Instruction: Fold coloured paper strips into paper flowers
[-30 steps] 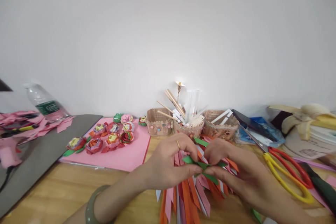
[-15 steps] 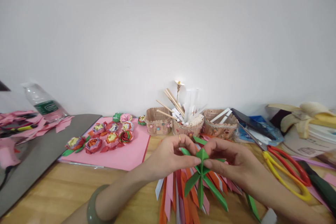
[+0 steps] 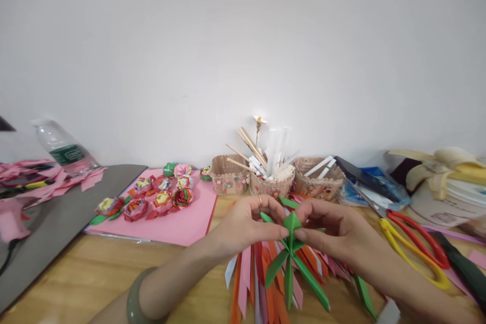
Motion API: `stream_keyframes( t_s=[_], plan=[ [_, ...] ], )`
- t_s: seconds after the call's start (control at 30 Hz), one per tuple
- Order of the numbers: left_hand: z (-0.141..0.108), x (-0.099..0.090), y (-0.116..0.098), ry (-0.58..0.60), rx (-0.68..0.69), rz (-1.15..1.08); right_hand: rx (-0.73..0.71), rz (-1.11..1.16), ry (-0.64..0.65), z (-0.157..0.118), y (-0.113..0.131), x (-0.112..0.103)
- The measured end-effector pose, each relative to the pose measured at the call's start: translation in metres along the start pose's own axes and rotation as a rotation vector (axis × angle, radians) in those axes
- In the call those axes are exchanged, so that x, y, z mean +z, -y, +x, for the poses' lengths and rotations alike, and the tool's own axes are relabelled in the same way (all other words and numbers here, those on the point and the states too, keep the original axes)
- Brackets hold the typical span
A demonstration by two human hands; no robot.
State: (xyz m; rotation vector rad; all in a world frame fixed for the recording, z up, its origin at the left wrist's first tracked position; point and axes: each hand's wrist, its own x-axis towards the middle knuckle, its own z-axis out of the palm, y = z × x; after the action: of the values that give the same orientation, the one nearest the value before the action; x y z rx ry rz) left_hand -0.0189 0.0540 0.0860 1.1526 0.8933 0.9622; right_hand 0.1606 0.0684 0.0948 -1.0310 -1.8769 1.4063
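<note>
Between my two hands I hold a green folded-paper piece (image 3: 291,250) with several narrow arms spreading out from its middle. My left hand (image 3: 261,220) pinches its upper left side between thumb and fingers. From the right, my right hand (image 3: 328,223) grips the same fold, its thumb close to the left thumb. Fingertips behind the paper are partly hidden. Below and behind it, folded paper strips (image 3: 268,283) in orange, pink, red and lilac lie fanned over the wooden table (image 3: 190,283). Another green strip (image 3: 365,296) lies under my right forearm.
Several paper flowers (image 3: 161,201) rest on a pink sheet (image 3: 193,223). Small baskets (image 3: 230,177) hold sticks and rolls along the wall. Red-and-yellow scissors (image 3: 413,243), a phone (image 3: 364,179) and a banana peel (image 3: 429,172) lie right. A bottle (image 3: 64,149) leans at left beside pink scraps.
Almost nothing differs. The green paper piece has tilted slightly, its lower arms reaching a little lower and spreading a bit more. Both hands keep their pinch.
</note>
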Motion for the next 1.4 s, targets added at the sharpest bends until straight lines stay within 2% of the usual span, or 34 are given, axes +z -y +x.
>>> stream_keyframes(
  t_s=[0.2, 0.4, 0.6, 0.7, 0.87, 0.93, 1.07, 1.27, 1.4],
  plan=[
    [0.0012, -0.0008, 0.0021, 0.027, -0.032, -0.018, 0.022, 0.024, 0.017, -0.0009, -0.0023, -0.0001],
    [0.0012, -0.0021, 0.0052, -0.002, 0.038, 0.084, -0.003, 0.006, 0.007, -0.0009, -0.0012, 0.0028],
    [0.0005, -0.0029, 0.0053, 0.04, 0.056, 0.083, -0.062, -0.019, 0.014, -0.0009, -0.0041, 0.0031],
    [0.0012, -0.0033, 0.0067, 0.018, 0.074, 0.135, -0.096, -0.1, -0.032, -0.0026, -0.0037, 0.0037],
    [-0.0003, -0.0008, 0.0086, -0.064, 0.167, 0.228, -0.217, -0.376, -0.175, -0.0045, -0.0009, 0.0078],
    [-0.0013, 0.0002, 0.0087, -0.084, 0.204, 0.269, -0.255, -0.408, -0.199, -0.0042, 0.0007, 0.0084],
    [-0.0008, -0.0005, 0.0083, -0.045, 0.201, 0.235, -0.222, -0.338, -0.181, -0.0038, 0.0022, 0.0068],
    [0.0018, -0.0038, 0.0059, -0.002, 0.153, 0.183, -0.095, -0.196, -0.042, -0.0047, -0.0016, 0.0041],
    [0.0019, -0.0038, 0.0051, 0.017, 0.118, 0.21, -0.123, -0.291, -0.019, -0.0047, 0.0022, 0.0041]
  ],
)
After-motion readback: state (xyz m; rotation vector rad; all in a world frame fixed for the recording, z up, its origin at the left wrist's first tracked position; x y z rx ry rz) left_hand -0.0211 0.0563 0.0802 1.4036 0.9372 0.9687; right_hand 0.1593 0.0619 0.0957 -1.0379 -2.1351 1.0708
